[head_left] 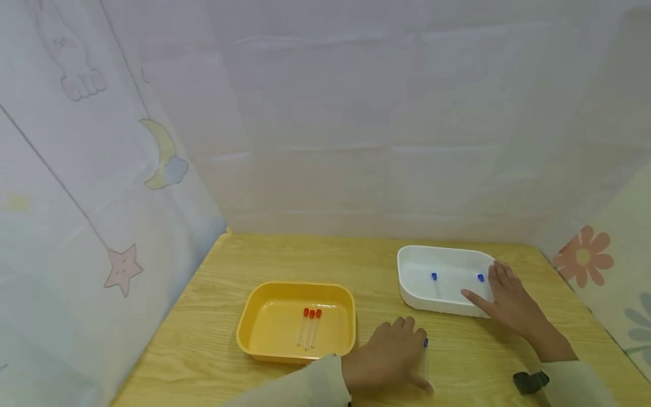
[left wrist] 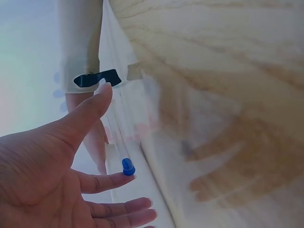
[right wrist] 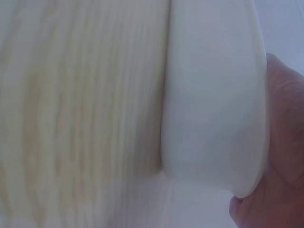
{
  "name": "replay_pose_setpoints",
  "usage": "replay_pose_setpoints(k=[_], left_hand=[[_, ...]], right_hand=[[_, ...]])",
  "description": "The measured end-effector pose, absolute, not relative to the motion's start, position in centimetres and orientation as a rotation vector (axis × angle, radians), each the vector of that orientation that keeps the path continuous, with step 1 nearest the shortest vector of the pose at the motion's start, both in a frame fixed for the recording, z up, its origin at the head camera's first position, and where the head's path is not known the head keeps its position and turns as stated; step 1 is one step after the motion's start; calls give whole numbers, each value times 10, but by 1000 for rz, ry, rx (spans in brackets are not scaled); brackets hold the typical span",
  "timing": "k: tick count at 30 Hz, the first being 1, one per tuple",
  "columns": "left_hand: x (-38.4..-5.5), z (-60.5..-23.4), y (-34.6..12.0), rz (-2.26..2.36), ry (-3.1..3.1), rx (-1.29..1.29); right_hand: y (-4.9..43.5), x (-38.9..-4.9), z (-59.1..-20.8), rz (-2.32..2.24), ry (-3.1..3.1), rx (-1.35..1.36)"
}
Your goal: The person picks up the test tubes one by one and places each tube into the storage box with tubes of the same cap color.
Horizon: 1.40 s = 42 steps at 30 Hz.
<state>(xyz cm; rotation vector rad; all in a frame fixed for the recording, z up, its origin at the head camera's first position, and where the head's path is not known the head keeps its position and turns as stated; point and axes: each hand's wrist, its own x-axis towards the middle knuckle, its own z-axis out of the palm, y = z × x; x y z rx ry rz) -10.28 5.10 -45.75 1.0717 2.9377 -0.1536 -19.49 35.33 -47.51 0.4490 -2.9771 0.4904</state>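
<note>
My left hand is low over the table beside a blue-capped clear tube. In the left wrist view, my left hand pinches that tube lengthwise, its thumb by the plain end and the index fingertip against the blue cap. My right hand rests over the right end of a white tray, fingers extended along the rim and thumb reaching over the inside. Two blue-capped tubes lie in that tray, one partly behind the thumb. The right wrist view shows the tray's outer wall and my right hand at its rim.
A yellow tray stands left of my left hand with 3 red-capped tubes lying in it. Both trays are on a wood-grain table. Pale printed sheets hang behind the table and at its sides.
</note>
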Motion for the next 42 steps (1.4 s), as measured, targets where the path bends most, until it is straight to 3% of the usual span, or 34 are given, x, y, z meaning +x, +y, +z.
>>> replay_pose_setpoints(k=[42], left_hand=[[-140, -405, 47, -282, 3126, 1290]], right_hand=[[354, -192, -476, 507, -2947, 445]])
